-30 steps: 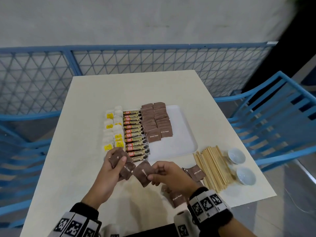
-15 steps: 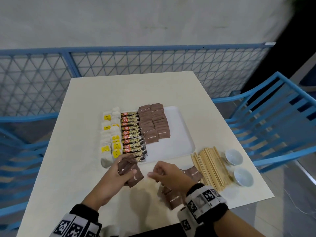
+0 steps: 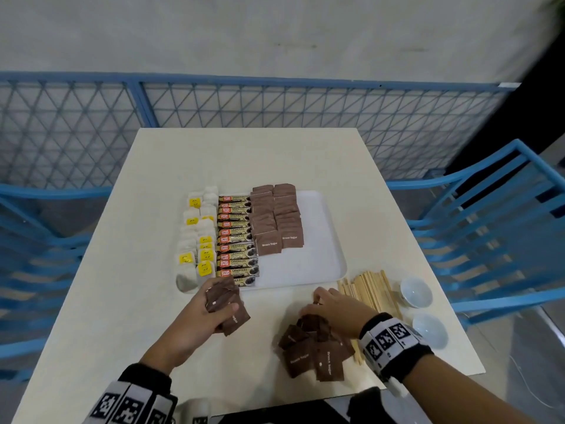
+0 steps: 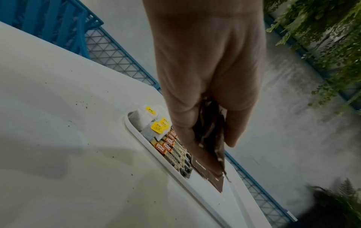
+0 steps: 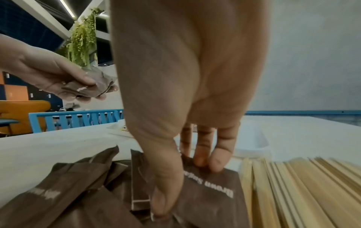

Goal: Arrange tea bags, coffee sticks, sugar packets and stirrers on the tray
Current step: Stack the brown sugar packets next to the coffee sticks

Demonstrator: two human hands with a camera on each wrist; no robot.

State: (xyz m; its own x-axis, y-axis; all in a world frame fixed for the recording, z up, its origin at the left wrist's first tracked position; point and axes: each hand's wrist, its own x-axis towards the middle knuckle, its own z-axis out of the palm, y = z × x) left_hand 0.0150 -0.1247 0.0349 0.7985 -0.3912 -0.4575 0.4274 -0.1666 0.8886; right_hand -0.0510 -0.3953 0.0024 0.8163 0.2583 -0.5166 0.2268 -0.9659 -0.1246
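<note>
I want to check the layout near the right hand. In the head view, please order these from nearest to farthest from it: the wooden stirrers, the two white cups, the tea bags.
1. Wooden stirrers: on the table just beside the right hand.
2. Two white cups: beyond the stirrers, at the table's right edge.
3. Tea bags: the tray's far left column.

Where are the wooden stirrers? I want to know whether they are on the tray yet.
Not yet: in the head view the wooden stirrers lie on the table, right of the tray, beside two small bowls.
</note>
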